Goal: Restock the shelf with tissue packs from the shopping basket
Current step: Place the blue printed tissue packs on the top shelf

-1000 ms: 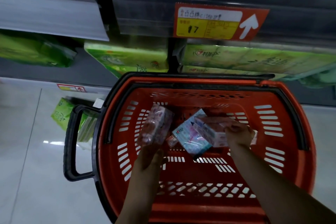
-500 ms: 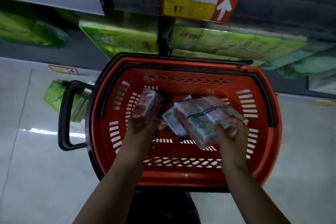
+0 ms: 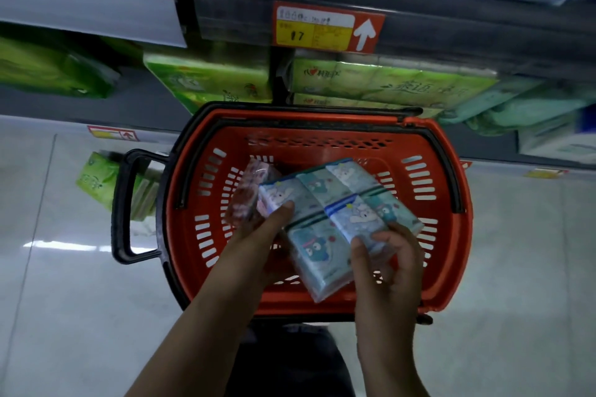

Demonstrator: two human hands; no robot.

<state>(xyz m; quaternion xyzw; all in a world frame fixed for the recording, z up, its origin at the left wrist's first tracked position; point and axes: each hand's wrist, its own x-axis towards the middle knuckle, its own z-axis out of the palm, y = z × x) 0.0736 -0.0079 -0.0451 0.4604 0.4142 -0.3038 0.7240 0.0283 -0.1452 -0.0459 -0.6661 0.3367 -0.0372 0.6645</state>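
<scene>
- Shelf (image 3: 451,26): dark and tiered, being shown across the top of the view. Green packs (image 3: 387,80) are being kept on the tier just behind the basket.
- Floor (image 3: 64,300): pale and glossy, being lit by a streak at the left.
- Basket (image 3: 451,203): red, slotted and black-rimmed, being stood on the floor against the shelf. Its black handle (image 3: 121,203) is being turned to the left.
- Blue pack (image 3: 332,213): a wrapped bundle of small cartoon-printed tissue packets, being held tilted over the basket's middle between both hands.
- Right hand (image 3: 387,267): being curled round the blue pack's near right edge, with thumb and fingers pinching it.
- Left hand (image 3: 254,242): being closed on the pink pack, with the thumb being laid on the blue pack's left corner.
- Pink pack (image 3: 248,193): being gripped upright just beside the blue pack, touching it, over the basket's left half.
- Price tag (image 3: 325,27): red and yellow with a white arrow, being displayed on the shelf edge above the basket.
</scene>
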